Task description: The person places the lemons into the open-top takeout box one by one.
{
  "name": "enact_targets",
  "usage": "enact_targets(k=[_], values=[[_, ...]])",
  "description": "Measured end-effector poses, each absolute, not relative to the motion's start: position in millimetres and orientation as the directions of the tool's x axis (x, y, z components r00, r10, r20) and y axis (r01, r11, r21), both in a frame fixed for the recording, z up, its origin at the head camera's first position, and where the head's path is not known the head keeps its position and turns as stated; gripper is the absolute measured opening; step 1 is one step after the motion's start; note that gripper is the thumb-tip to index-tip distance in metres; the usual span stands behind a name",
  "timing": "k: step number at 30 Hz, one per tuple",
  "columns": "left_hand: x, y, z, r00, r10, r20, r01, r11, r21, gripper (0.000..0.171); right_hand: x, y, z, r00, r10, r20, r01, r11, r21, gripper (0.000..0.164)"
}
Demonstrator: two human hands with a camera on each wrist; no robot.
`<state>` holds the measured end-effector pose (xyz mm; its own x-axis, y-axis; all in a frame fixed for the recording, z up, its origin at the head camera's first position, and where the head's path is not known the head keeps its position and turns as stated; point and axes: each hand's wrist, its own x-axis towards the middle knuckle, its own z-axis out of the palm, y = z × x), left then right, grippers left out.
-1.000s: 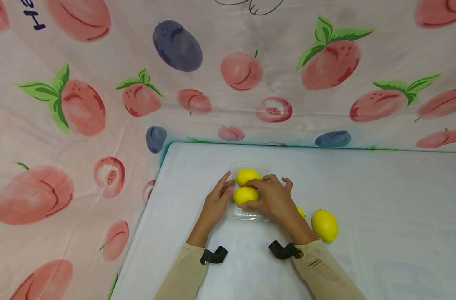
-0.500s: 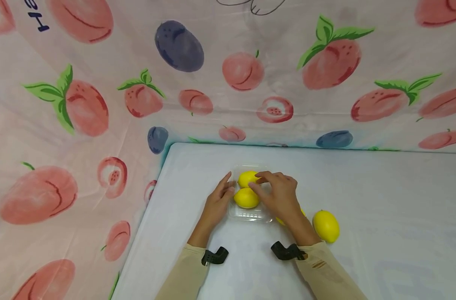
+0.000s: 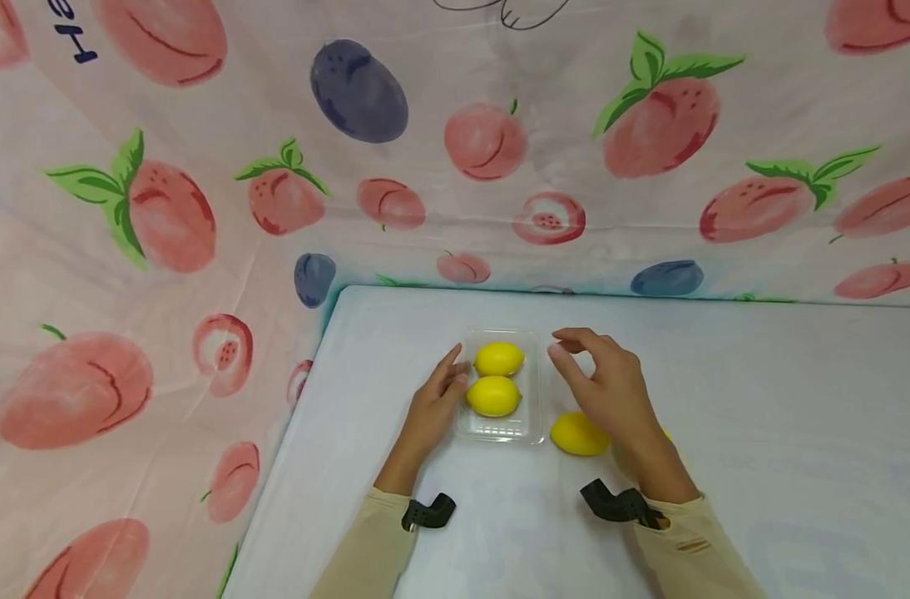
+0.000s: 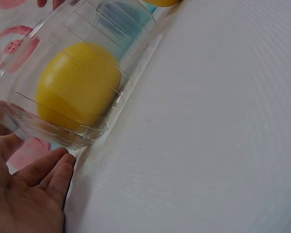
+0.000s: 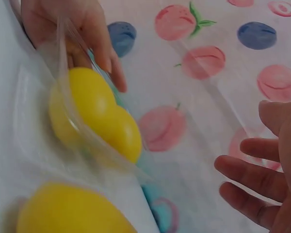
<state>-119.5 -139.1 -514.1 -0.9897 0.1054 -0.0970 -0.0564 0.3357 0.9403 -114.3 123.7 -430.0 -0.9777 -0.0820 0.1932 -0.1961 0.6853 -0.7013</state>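
A clear plastic box [image 3: 531, 391] stands on the white table with two lemons inside, a far lemon [image 3: 499, 358] and a near lemon [image 3: 494, 396]. My left hand [image 3: 434, 403] rests against the box's left side, thumb at the rim; its fingers [image 4: 58, 174] lie fairly straight along the outer wall in the left wrist view. To the right of the box, my right hand [image 3: 610, 387] hovers with nothing in it, thumb and fingers gently bent and apart. Below it lies a loose lemon [image 3: 578, 433]. Another lemon [image 3: 667, 433] is mostly hidden behind the right wrist.
Behind and to the left of the white table [image 3: 799, 399] hangs a fruit-print cloth [image 3: 395, 249]. A black wrist camera [image 3: 429, 511] sits on the left sleeve, and another wrist camera [image 3: 621, 503] on the right one.
My right hand has let go of the near lemon in the box and moved off to the right, uncovering both lemons inside and a loose one beside the box. The left hand has stayed put.
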Motion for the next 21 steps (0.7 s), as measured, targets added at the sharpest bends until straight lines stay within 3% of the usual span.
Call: enact_targets(k=[11,21], values=[[-119.2,-138.1,-514.2,-0.989,0.104,-0.105,-0.062,0.347,0.936,0.05,-96.4,175.8,-420.1,-0.965,-0.158,0.211,-0.256,0.753,-0.606,0.04],[-119.1,-137.5,-514.1,-0.989,0.099,-0.106,-0.066,0.347,0.936,0.049,-77.8,210.5,-430.2,-0.979,-0.15,0.14,-0.204,0.77,-0.605,0.042]])
